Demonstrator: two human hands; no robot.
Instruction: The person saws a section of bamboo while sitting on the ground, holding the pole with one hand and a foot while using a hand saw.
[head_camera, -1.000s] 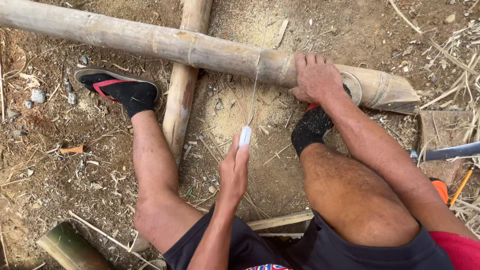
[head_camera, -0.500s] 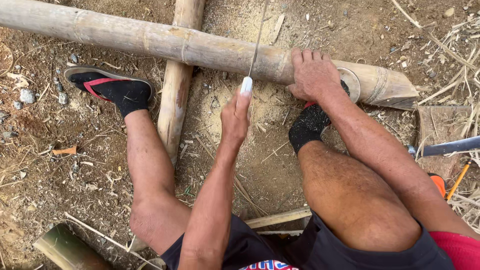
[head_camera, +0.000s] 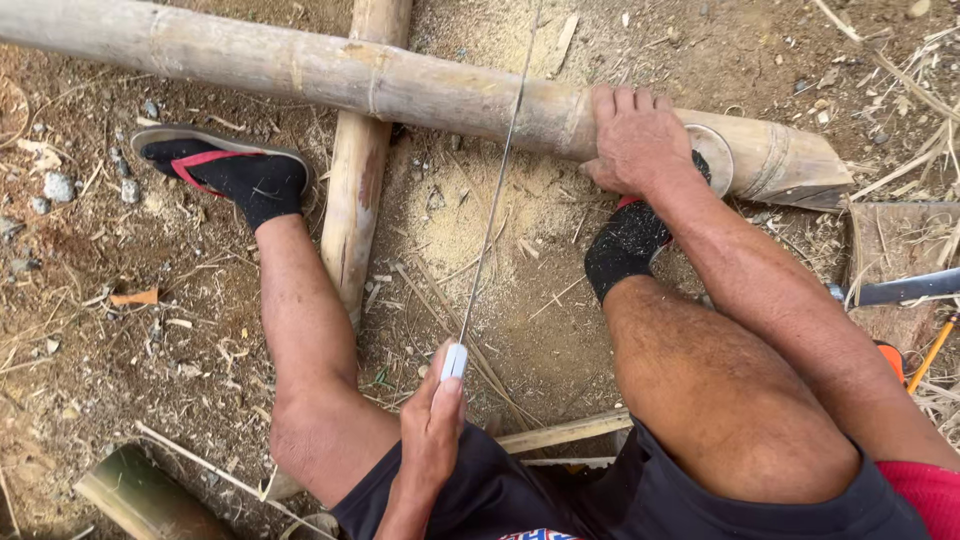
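Observation:
A long bamboo pole (head_camera: 250, 60) lies across the ground, resting on a shorter bamboo piece (head_camera: 355, 190) set crosswise under it. My right hand (head_camera: 640, 135) presses down on the pole near its cut end. My left hand (head_camera: 432, 430) grips the white handle (head_camera: 453, 362) of a thin saw. Its blade (head_camera: 495, 190), seen edge-on, crosses the pole just left of my right hand. Pale sawdust (head_camera: 450, 210) covers the dirt below the cut. My feet, in black socks and sandals (head_camera: 225, 170), are planted on either side.
A thick bamboo stub (head_camera: 140, 495) lies at the bottom left. A thin bamboo strip (head_camera: 570, 430) rests under my legs. At the right edge are a metal blade (head_camera: 900, 290) and an orange-handled tool (head_camera: 930, 350). Stones (head_camera: 55, 185) and dry stalks litter the dirt.
My left hand pushed the saw forward toward the pole, then drew it back close to my body. My right hand stayed on the pole.

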